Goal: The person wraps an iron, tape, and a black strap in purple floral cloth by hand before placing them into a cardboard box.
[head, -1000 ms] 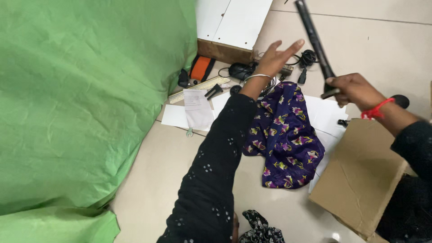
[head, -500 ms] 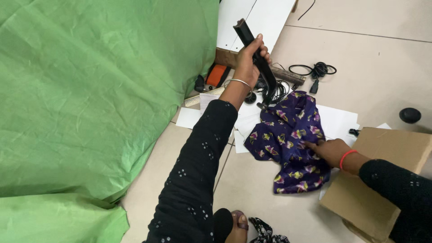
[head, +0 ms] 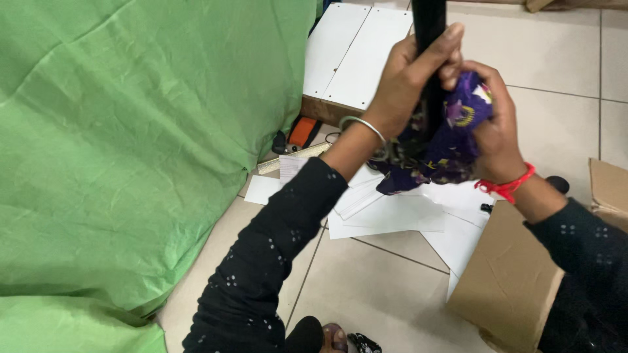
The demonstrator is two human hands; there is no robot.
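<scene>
While the left hand (head: 409, 85) grips the black bar (head: 428, 39) upright above the floor, steadying it, right hand (head: 494, 131) fingers clamp purple floral cloth (head: 445, 140) against its shaft.

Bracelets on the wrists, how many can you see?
2. A silver bangle circles the wrist of the left hand, and a red thread band circles the wrist of the right hand. The sleeves may hide more.

Left hand (head: 405, 82) grips a black bar (head: 428, 26) held upright; right hand (head: 494, 127) presses a purple patterned cloth (head: 445, 147) against it, above white paper sheets (head: 399, 212) on the tiled floor (head: 556, 59)
</scene>
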